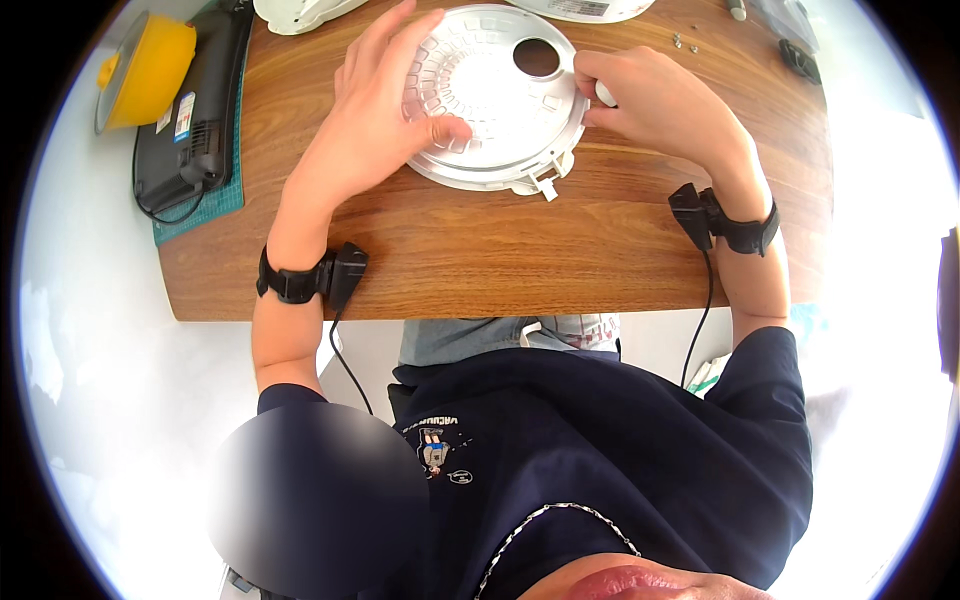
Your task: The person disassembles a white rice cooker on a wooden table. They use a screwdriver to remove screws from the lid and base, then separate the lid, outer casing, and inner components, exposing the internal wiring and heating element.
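Left fingers (415, 42): spread apart, thumb well out from the rest; left hand (372, 105) lies over the left edge of the cover, thumb across its face.
Right fingers (592, 70): curled together, clamped on a small white knob (604, 95), only its rounded end showing; whether they also pinch the rim, cannot tell.
Right hand (665, 105): at the cover's right edge.
Round white cover (500, 110): top centre of the frame, on the worktop (480, 260); dark round hole near its upper right, rows of small ribs at left, clips along the lower rim.
Wrists: black straps on both, left (293, 286) and right (750, 236), each with a block and cable.
Screws (680, 42): few, loose, upper right.
Top edge: two white shells, left (300, 12) and centre right (590, 8).
Far upper right: black clip (799, 62).
Upper left: yellow bowl (158, 72) against a black machine (172, 155); green mat (190, 225) beneath the machine.
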`<state>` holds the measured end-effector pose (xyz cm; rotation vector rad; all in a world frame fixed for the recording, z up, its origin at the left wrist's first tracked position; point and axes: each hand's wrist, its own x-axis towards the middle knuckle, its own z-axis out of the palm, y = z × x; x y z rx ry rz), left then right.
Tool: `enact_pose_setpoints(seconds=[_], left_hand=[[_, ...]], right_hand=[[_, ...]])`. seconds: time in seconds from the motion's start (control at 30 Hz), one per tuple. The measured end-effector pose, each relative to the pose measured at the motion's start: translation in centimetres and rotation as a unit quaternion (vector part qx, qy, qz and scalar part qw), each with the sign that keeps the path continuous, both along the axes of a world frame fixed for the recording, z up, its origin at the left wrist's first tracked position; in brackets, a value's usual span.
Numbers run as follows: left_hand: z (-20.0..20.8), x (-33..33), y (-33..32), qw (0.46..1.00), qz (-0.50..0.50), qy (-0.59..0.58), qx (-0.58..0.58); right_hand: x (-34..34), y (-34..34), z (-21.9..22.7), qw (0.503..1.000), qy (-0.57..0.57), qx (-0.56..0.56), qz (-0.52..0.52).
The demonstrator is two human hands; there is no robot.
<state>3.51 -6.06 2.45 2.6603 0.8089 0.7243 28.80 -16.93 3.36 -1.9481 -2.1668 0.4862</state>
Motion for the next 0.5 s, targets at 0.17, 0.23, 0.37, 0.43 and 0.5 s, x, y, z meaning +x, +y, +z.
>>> enact_pose_setpoints(seconds=[0.17, 0.23, 0.37, 0.43, 0.5], left_hand=[[2.0, -0.6, -0.7, 0.980, -0.190, 0.050, 0.044], [1.9, -0.2, -1.6, 0.958, -0.276, 0.052, 0.057], [0.7, 0.7, -3.3, 0.939, -0.329, 0.062, 0.085], [0.4, 0.9, -3.4, 0.936, -0.329, 0.081, 0.090], [0.3, 1.2, -3.5, 0.939, -0.321, 0.098, 0.072]], right_hand=[[0.0, -0.2, -0.1, 1.000, 0.011, 0.009, 0.010], [0.2, -0.1, -0.4, 1.000, 0.008, 0.014, 0.011], [0.1, -0.1, 0.1, 1.000, -0.004, 0.007, -0.001], [0.1, -0.2, 0.2, 1.000, 0.001, 0.018, -0.002], [0.3, -0.4, 0.0, 0.999, 0.010, 0.042, 0.002]])
